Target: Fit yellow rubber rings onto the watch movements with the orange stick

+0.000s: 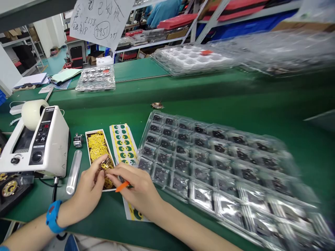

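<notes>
My left hand [90, 186] and my right hand [137, 188] meet over the near end of a small white box of yellow rings [96, 144]. Between the fingertips of both hands sits a small round dark-and-gold part [105, 164]. My right hand also grips an orange tool [121, 187] that points left. Under my right hand lies a strip of yellow and green stickers [123, 143]. A blue watch [53, 216] is on my left wrist.
A white tape dispenser [39, 143] stands at the left, with a clear tube [74, 170] and a small metal counter [77, 140] beside it. A large clear blister tray of dark parts [222, 167] fills the right. More trays [96, 78] and shelves lie behind.
</notes>
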Motion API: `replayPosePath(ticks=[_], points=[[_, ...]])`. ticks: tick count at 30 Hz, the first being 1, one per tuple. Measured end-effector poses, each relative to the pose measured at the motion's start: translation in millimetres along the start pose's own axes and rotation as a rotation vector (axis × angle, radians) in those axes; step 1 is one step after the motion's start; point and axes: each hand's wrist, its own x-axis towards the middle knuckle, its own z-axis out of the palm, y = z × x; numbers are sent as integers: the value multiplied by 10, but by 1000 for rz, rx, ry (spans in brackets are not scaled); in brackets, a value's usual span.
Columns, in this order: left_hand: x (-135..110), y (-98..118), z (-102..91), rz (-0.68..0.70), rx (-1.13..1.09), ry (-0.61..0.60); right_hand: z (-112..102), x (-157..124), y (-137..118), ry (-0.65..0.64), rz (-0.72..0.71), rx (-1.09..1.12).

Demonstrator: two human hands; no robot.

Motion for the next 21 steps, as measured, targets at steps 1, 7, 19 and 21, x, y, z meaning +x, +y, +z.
replayPosePath(ticks=[1, 7, 19, 21], points=[[3, -6, 1, 7, 2, 3, 1, -2, -8, 4, 1, 12], [66, -40, -45, 21, -98, 100, -65, 28, -33, 5, 12, 53], [105, 74, -100, 118, -284, 331, -101, -3, 130, -337, -14, -451], [111, 55, -101, 127, -279, 334, -106, -5, 132, -358, -78, -460]])
